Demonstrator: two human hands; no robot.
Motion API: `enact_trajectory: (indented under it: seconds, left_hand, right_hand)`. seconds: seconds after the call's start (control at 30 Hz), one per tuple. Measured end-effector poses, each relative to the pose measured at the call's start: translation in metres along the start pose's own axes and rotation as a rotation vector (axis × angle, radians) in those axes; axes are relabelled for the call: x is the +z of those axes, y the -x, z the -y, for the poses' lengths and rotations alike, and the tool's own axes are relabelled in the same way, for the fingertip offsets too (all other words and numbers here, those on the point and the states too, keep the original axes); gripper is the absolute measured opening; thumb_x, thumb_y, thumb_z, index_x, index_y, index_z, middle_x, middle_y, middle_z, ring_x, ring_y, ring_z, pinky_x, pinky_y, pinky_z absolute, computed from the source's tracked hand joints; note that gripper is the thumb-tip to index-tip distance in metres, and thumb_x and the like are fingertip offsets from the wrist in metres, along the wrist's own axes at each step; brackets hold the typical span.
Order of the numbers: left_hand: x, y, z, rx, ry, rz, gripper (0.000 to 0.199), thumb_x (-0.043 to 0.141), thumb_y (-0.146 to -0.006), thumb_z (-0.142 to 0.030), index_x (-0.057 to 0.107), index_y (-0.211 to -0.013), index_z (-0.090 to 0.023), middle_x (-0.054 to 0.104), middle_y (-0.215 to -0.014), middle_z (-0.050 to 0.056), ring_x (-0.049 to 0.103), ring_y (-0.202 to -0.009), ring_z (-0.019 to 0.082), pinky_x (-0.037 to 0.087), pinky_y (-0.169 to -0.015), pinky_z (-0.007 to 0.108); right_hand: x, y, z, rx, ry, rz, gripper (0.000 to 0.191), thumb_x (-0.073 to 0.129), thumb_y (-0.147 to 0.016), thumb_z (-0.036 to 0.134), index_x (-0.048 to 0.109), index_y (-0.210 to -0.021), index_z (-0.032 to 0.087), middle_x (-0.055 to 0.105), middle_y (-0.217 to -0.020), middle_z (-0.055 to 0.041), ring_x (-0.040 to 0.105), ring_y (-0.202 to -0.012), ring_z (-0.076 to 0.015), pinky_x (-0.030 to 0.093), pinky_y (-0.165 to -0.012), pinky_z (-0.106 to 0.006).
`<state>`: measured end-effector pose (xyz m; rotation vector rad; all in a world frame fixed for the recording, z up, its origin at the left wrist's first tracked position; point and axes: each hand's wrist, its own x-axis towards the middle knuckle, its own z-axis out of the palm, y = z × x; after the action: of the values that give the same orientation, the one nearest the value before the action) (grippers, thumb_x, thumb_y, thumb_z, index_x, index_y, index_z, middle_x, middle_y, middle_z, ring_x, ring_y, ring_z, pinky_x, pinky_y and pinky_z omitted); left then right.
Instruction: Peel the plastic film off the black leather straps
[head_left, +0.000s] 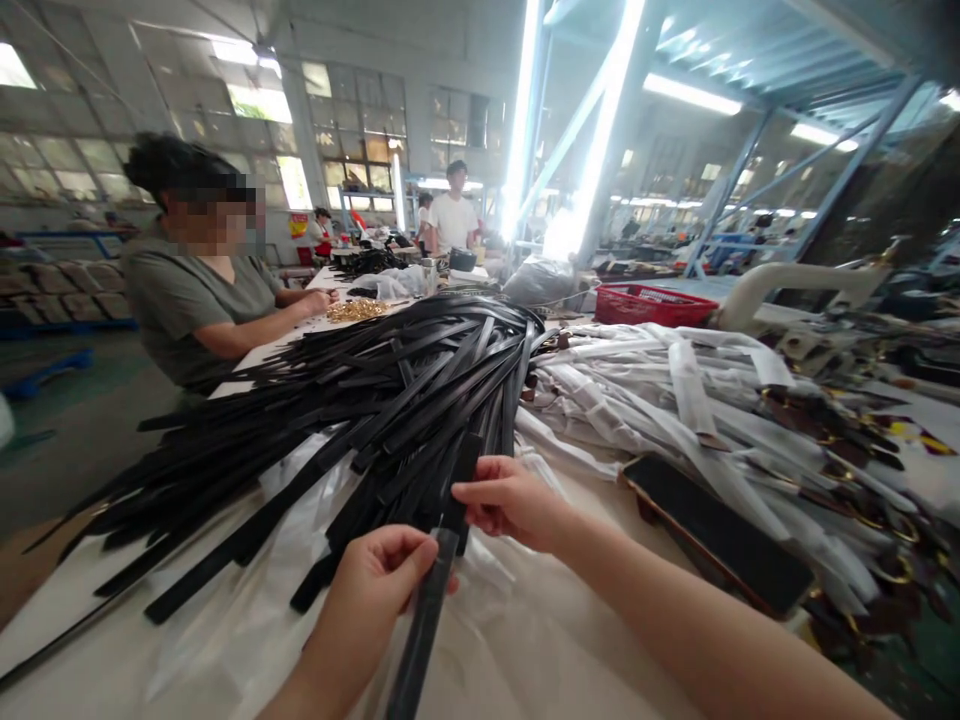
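Both the left hand (pixel 377 592) and right hand (pixel 510 503) pinch a black belt strap (pixel 429 622) by its flat faces; it looks light and flexible.

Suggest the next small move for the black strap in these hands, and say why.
Probably draw the black strap toward the body, clear of the pile of black strips. The left hand grips it low, the right hand is at it higher up, and its upper end seems to overlap the loose pile, so it could snag.
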<state>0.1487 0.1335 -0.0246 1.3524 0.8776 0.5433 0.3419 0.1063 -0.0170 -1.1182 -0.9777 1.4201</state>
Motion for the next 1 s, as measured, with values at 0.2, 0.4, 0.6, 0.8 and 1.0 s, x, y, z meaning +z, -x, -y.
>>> enact_trajectory:
  seconds: [0.2,0.4,0.6,0.8,1.0]
  left_hand:
    - [-0.002,0.001,-0.002,-0.042,0.052,-0.018,0.042,0.075,-0.067,-0.053,0.066,-0.074,-0.012,0.07,-0.067,0.006,0.064,-0.062,0.017,0.044,-0.056,0.023]
    - [0.001,-0.002,-0.001,-0.073,0.038,-0.046,0.044,0.076,-0.065,-0.054,0.065,-0.072,-0.012,0.07,-0.065,0.007,0.06,-0.055,0.014,0.039,-0.05,0.02]
    - [-0.004,0.002,-0.005,-0.124,0.071,0.037,0.05,0.067,-0.076,-0.059,0.062,-0.087,-0.01,0.072,-0.077,0.011,0.067,-0.068,0.018,0.047,-0.057,0.021]
    - [-0.007,0.019,-0.026,-0.263,0.098,0.465,0.053,0.075,-0.07,-0.053,0.055,-0.099,-0.014,0.069,-0.07,0.009,0.069,-0.06,0.021,0.055,-0.059,0.03]
    - [-0.032,0.098,-0.052,-0.057,0.079,0.021,0.027,0.07,-0.075,-0.036,0.057,-0.089,-0.016,0.061,-0.058,-0.001,0.056,-0.042,0.01,0.044,-0.042,0.018]
  right_hand:
    - [0.005,0.002,-0.009,0.127,0.0,0.171,0.051,0.076,-0.067,0.057,0.062,-0.076,0.009,0.063,-0.059,-0.0015,0.054,-0.042,-0.0059,0.04,-0.038,-0.014]
    - [0.009,0.0,-0.011,0.151,-0.018,0.056,0.056,0.081,-0.056,0.06,0.06,-0.067,0.009,0.064,-0.056,-0.0025,0.06,-0.046,-0.0086,0.05,-0.045,-0.017]
    - [0.013,0.0,-0.013,0.102,0.044,0.015,0.054,0.083,-0.053,0.058,0.063,-0.065,0.008,0.068,-0.06,-0.0079,0.065,-0.05,-0.0128,0.054,-0.048,-0.02]
    - [-0.003,-0.001,-0.005,-0.03,0.021,-0.137,0.042,0.083,-0.064,0.044,0.053,-0.059,0.015,0.065,-0.053,-0.0012,0.063,-0.048,-0.0094,0.055,-0.048,-0.016]
    - [-0.003,0.02,0.004,-0.099,0.044,-0.014,0.044,0.077,-0.07,0.052,0.068,-0.088,0.013,0.071,-0.076,-0.0066,0.066,-0.059,-0.0104,0.057,-0.055,-0.018]
